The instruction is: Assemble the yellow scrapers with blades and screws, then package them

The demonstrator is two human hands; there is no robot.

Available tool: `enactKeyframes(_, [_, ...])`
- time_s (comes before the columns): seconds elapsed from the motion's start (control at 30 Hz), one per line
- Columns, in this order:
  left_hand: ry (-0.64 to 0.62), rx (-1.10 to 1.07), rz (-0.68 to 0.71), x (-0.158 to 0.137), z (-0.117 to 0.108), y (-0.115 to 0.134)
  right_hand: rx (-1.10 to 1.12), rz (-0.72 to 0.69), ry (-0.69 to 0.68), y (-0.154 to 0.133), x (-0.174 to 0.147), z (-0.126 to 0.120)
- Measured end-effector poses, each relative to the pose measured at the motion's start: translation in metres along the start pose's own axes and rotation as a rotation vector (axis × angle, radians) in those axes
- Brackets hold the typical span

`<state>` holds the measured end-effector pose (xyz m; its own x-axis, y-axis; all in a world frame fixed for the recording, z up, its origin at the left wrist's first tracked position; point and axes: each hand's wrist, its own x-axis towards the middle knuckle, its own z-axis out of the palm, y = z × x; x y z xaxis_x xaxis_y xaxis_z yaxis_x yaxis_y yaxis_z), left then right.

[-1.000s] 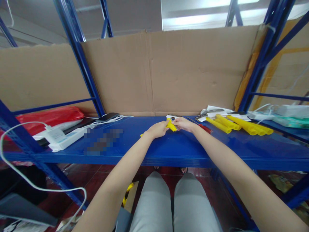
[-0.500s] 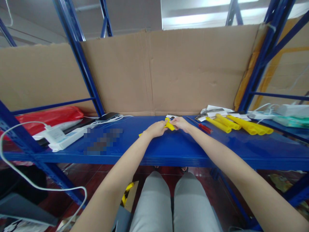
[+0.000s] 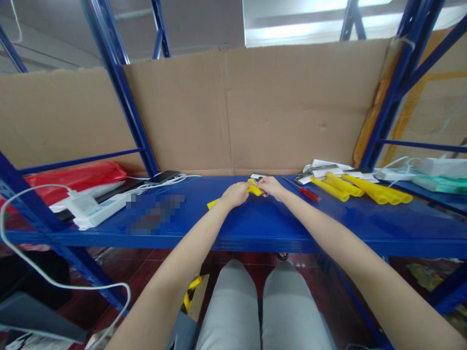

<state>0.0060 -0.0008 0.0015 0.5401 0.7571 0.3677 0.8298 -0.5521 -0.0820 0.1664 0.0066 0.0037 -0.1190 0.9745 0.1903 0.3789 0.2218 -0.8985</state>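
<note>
Shelf [image 3: 273, 221], blue, both forearms reaching over it. Yellow piece [image 3: 254, 188] above its middle, gripped at both hands. Left hand [image 3: 235, 195] closed around it, fingers curled in, little gap showing. Right hand [image 3: 272, 187] at the piece's right end, thumb and fingers pinched onto it; what else the palm may hold, cannot tell. Yellow tip [image 3: 211, 204] pokes out by the left wrist; whether same piece, hidden by the hand.

Right of the hands: screwdriver [image 3: 306, 192], red handle, lying flat, shaft pointing away. Beyond it, tubes [image 3: 365, 188], yellow, side by side, ends toward the wearer. Papers [image 3: 324, 171] behind them. Far left: power strip [image 3: 104, 212], white, plug in it; red bag [image 3: 83, 172] behind. Cardboard [image 3: 233, 116] stands along the back.
</note>
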Motion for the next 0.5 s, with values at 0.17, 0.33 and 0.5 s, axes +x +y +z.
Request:
enactKeyframes(0.17, [-0.001,0.002,-0.076,-0.002,-0.005,0.004,-0.01,-0.01,-0.025,-0.001,-0.001,0.0])
enactKeyframes(0.33, [0.019,-0.007,-0.123,-0.003,-0.009,0.008,0.043,-0.009,-0.039,-0.004,-0.001,0.0])
enactKeyframes(0.5, [0.07,-0.002,-0.169,-0.002,-0.011,0.01,-0.039,-0.038,0.069,0.006,0.011,-0.017])
